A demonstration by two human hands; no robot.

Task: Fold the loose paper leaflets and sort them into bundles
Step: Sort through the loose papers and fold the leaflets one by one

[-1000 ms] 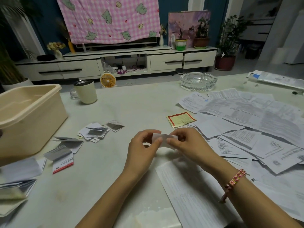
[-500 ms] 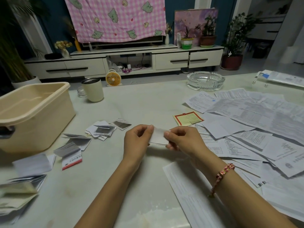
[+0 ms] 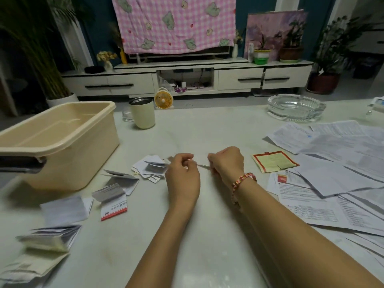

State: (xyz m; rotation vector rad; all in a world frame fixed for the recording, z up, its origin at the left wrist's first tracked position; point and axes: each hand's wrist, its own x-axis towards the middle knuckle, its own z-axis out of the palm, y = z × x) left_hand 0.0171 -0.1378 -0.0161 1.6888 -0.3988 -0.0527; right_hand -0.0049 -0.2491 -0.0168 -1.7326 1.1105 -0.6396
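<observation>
Change since a second ago: both hands have moved away from the body, toward the middle of the frame. The small leaflet (image 3: 202, 165) between them showed a white face before. Now we see only a thin edge-on sliver, so it looks folded down flat.

Left hand (image 3: 182, 179): fingers curled, pinching the sliver's left end. Right hand (image 3: 227, 164): also curled, holding the right end. The back of each hand hides most of the contact, so we can't tell the exact finger placement.

The leaflet is held just above the table (image 3: 187, 246), left of the yellow red-bordered slip (image 3: 274, 162). It is just right of the nearest heap of folded leaflets (image 3: 153, 168), and the left hand overlaps that heap's right edge.

Our read: the fold on this piece is finished or on its last crease, and the next step is sorting it. That nearest heap is the likely drop, but we can't confirm the match from here.

Plenty left to do. The loose sheets (image 3: 332, 173) across the right side are still unfolded. More bundles (image 3: 49, 238) lie at lower left, and the beige tub (image 3: 62, 146) stands at the left.

Risk: the folded piece may spring open once released.
</observation>
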